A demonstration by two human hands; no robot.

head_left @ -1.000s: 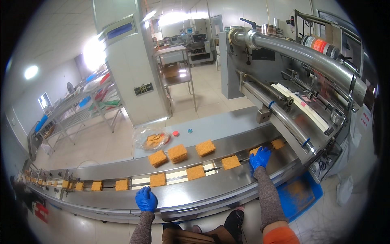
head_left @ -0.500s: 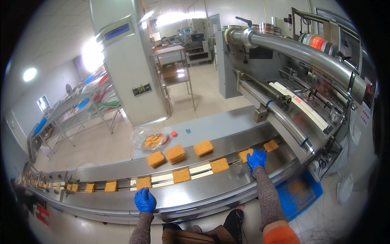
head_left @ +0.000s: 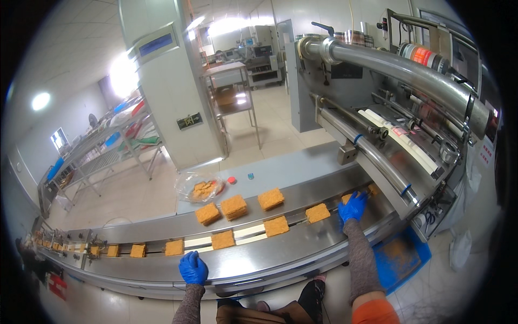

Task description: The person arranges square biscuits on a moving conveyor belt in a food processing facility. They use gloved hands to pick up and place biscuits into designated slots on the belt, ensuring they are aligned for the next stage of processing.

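Note:
In the head view, several square, rough-textured orange-brown cakes lie in a spaced row along the metal conveyor. My right hand, in a blue glove, is at the row's right end with fingers stretched out. It rests against a cake that it partly covers. Beyond the fingertips another cake sits by the machine. My left hand, also blue-gloved, lies on the conveyor's near edge with fingers curled and nothing visible in it. A cake lies up and to its right, and another cake up and to its left.
Stacked cakes stand on the far ledge, beside a clear plastic bag of broken pieces and a red cap. Machine rollers rise at the right. Below them sits a blue tray with crumbs.
The row of cakes has shifted to the right along the conveyor. My right hand has moved right with it, toward the machine. My left hand stays nearly in place.

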